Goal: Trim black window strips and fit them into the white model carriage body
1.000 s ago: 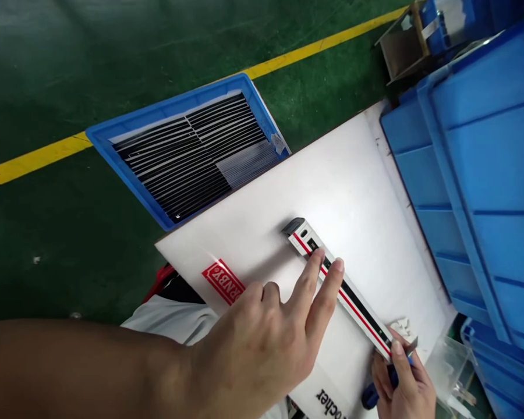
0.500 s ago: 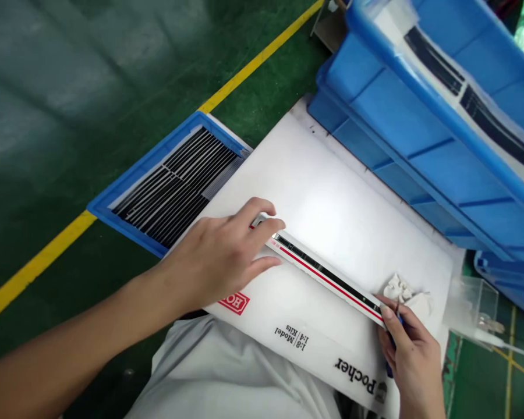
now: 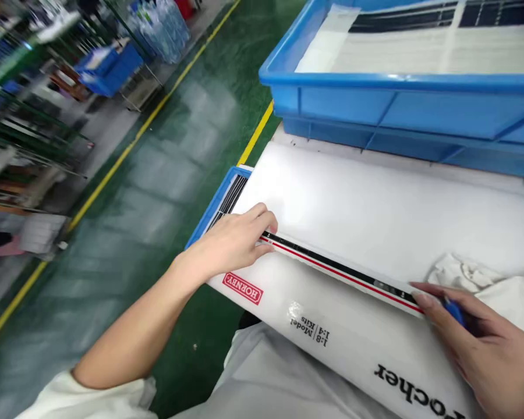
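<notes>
A long thin strip, white with a black band and a red line, lies slantwise between my hands over the white printed surface. Around its far left end the fingers and thumb of my left hand are closed. At the near right end, my right hand pinches the strip between thumb and forefinger. A blue-handled tool also sits in my right hand, its tip hidden. Just beyond that hand lies a crumpled white cloth.
Behind the surface stands a large blue bin with dark strips on white sheets. At the left edge, a blue tray of dark strips sits lower. Racks and a blue crate stand across the green floor.
The view has swung left and up, showing racks. My left hand has closed round the strip's left end; its fingers were spread over it before. The right hand still holds the other end.
</notes>
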Available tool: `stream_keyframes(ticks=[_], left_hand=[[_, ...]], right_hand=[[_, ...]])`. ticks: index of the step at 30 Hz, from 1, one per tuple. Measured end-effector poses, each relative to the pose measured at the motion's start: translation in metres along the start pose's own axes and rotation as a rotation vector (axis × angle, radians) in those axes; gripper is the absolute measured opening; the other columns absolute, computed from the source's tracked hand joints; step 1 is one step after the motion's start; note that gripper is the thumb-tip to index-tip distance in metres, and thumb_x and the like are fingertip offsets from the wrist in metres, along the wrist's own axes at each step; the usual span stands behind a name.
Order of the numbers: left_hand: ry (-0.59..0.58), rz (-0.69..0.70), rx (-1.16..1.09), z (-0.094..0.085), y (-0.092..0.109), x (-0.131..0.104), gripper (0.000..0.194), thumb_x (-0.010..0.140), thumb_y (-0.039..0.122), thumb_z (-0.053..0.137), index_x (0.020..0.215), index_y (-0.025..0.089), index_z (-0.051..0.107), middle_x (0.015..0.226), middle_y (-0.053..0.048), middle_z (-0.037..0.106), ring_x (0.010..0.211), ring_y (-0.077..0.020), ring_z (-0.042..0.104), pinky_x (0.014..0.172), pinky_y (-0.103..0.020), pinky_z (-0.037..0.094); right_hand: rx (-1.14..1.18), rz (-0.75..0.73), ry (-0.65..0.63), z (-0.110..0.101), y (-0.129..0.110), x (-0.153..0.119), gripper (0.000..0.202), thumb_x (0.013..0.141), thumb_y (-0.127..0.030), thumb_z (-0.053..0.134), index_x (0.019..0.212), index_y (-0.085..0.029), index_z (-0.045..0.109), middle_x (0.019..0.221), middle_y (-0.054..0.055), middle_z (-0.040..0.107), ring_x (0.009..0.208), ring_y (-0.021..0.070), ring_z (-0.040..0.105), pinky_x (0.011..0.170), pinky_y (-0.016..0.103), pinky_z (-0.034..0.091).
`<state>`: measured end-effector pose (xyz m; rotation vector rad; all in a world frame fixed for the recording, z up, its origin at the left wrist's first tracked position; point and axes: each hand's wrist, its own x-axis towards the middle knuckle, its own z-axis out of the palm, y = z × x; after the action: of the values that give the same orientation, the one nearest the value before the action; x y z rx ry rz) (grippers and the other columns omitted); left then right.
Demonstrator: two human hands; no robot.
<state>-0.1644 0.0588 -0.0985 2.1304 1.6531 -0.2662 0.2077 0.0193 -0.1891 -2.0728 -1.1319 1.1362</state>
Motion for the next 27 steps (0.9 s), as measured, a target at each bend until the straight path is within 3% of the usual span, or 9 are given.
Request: stream_keyframes(ticks=[4, 8, 11, 14, 16, 20, 23, 27], left_hand=[[-0.056, -0.03, 0.04, -0.01, 0.006, 0.004, 0.016, 0.1, 0.033, 0.058, 0.112, 0.023, 0.056, 0.115, -0.003, 0.064, 0.079, -0.0173, 0.062, 0.071, -0.032, 0.043], [-0.128, -0.055, 0.026, -0.023, 0.011, 0.012, 0.012, 0.097, 0.033, 0.058, 0.104, 0.023, 0.056, 0.108, -0.002, 0.065, 0.08, -0.0171, 0.063, 0.074, -0.03, 0.046], [-0.166, -0.063, 0.043, -0.029, 0.015, 0.017, 0.011, 0.099, 0.035, 0.054, 0.101, 0.024, 0.056, 0.101, -0.001, 0.067, 0.075, -0.0166, 0.062, 0.071, -0.029, 0.045], [-0.163, -0.069, 0.033, -0.03, 0.011, 0.019, 0.021, 0.1, 0.038, 0.052, 0.116, 0.025, 0.055, 0.098, -0.001, 0.069, 0.075, -0.0185, 0.064, 0.07, -0.03, 0.046], [-0.146, -0.026, 0.042, -0.027, 0.005, 0.019, 0.024, 0.099, 0.042, 0.053, 0.116, 0.025, 0.057, 0.1, -0.003, 0.069, 0.076, -0.0199, 0.065, 0.069, -0.031, 0.047], [-0.061, 0.056, 0.083, -0.017, -0.005, 0.017, 0.026, 0.099, 0.047, 0.053, 0.11, 0.025, 0.061, 0.109, -0.005, 0.068, 0.083, -0.0223, 0.068, 0.07, -0.033, 0.049], [-0.013, 0.101, 0.156, -0.012, 0.0, 0.012, 0.02, 0.1, 0.041, 0.053, 0.109, 0.024, 0.06, 0.11, -0.006, 0.068, 0.088, -0.0242, 0.069, 0.071, -0.034, 0.049], [0.023, 0.151, 0.322, -0.01, 0.017, 0.009, 0.011, 0.098, 0.021, 0.056, 0.107, 0.02, 0.059, 0.11, -0.01, 0.068, 0.1, -0.0279, 0.068, 0.083, -0.038, 0.05]], right_hand=[[-0.036, -0.06, -0.065, 0.005, 0.0, 0.007, 0.057, 0.058, -0.08, 0.082, 0.088, -0.032, 0.086, 0.1, 0.008, 0.081, 0.109, 0.0395, 0.069, 0.086, 0.047, 0.05], [0.038, -0.169, -0.088, 0.012, -0.002, 0.0, 0.048, 0.075, -0.074, 0.075, 0.095, -0.03, 0.084, 0.108, 0.007, 0.082, 0.111, 0.0351, 0.071, 0.092, 0.045, 0.054], [0.045, -0.274, -0.079, 0.005, -0.005, -0.003, 0.044, 0.087, -0.064, 0.071, 0.111, -0.029, 0.083, 0.118, 0.007, 0.081, 0.109, 0.0316, 0.073, 0.091, 0.042, 0.057], [-0.007, -0.372, -0.009, -0.013, -0.006, 0.004, 0.044, 0.093, -0.057, 0.066, 0.124, -0.028, 0.079, 0.122, 0.009, 0.079, 0.102, 0.0311, 0.074, 0.084, 0.042, 0.058], [-0.072, -0.431, 0.063, -0.026, -0.005, 0.01, 0.047, 0.096, -0.051, 0.062, 0.133, -0.025, 0.075, 0.115, 0.011, 0.079, 0.097, 0.0326, 0.073, 0.081, 0.045, 0.057], [-0.188, -0.579, 0.308, -0.038, -0.009, 0.012, 0.051, 0.1, -0.04, 0.059, 0.143, -0.014, 0.066, 0.122, 0.021, 0.068, 0.119, 0.0425, 0.06, 0.099, 0.06, 0.049], [-0.203, -0.777, 0.367, -0.023, -0.026, -0.005, 0.041, 0.103, -0.032, 0.059, 0.138, -0.012, 0.066, 0.131, 0.022, 0.062, 0.126, 0.0398, 0.055, 0.107, 0.058, 0.046], [-0.265, -1.051, 0.134, 0.028, -0.062, -0.033, 0.027, 0.102, -0.023, 0.062, 0.125, -0.012, 0.07, 0.122, 0.017, 0.069, 0.116, 0.0339, 0.062, 0.101, 0.052, 0.053]])
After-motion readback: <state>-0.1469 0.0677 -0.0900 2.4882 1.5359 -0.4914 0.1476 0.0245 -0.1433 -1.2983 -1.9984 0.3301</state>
